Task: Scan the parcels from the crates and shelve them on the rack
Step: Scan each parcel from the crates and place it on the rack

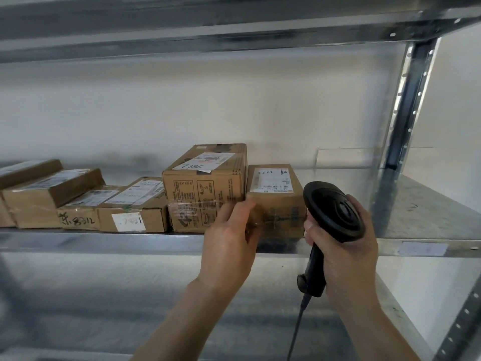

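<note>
I see the metal rack [429,212] filling the view, 6 parcels lined along its shelf from 9 o'clock to centre. Rightmost parcel [273,183] sits at the shelf's front edge, touching its taller neighbour [205,183]. My left hand [229,238] grips its front-left corner, fingers curled. Right hand [346,246], at 4 o'clock, fingers clamped on black scanner [333,212].

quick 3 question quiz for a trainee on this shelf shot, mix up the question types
1. True or false: the right hand grips a black scanner.
2. Which parcel does the left hand touch? A) the box marked 7481 B) the rightmost parcel C) the tall taped box
3. Fill in: the parcels sit on a metal ____.

Key: 1 true; 2 B; 3 shelf.
</note>
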Tool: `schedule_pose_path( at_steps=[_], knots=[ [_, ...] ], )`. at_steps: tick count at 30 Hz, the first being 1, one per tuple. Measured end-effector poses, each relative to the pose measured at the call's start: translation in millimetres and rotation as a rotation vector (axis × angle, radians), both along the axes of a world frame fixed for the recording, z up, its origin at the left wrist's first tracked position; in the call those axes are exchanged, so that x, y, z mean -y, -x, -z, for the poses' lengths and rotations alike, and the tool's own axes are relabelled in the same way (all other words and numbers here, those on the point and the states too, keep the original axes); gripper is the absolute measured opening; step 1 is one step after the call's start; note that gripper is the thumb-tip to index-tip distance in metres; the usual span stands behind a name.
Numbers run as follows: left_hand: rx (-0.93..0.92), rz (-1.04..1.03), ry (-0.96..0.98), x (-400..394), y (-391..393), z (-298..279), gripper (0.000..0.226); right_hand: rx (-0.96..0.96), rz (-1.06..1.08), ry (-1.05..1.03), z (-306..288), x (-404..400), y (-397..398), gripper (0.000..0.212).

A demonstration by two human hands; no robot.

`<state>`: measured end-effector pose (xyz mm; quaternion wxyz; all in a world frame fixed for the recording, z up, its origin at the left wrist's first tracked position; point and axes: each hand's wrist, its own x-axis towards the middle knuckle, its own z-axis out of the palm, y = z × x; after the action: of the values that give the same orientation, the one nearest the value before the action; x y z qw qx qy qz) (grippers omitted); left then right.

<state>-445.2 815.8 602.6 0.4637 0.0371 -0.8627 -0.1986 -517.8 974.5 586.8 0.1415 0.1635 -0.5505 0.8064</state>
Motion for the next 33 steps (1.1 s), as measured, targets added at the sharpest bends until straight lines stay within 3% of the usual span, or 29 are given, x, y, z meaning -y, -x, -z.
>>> schedule_pose_path(
  at_steps=[9,14,20,27,33],
  knots=[
    [0.031,0.023,0.024,-1.4,8.5,4.0,0.036,0.022,-0.017,0.037,1.6,7.9,8.1,0.074],
    [0.010,0.038,0.048,2.0,7.4,7.9,0.035,0.013,0.017,0.046,8.8,6.2,8.1,0.081],
    [-0.019,0.052,0.031,8.1,-11.2,18.8,0.038,-0.063,0.048,-0.099,21.3,-0.9,-19.5,0.084],
    [0.062,-0.142,0.071,46.0,-66.7,42.9,0.042,-0.085,-0.055,-0.347,43.9,30.7,-62.6,0.099],
    [0.147,-0.356,0.029,109.6,-143.5,60.6,0.051,-0.095,-0.255,-0.351,51.2,93.1,-114.2,0.097]
  ],
)
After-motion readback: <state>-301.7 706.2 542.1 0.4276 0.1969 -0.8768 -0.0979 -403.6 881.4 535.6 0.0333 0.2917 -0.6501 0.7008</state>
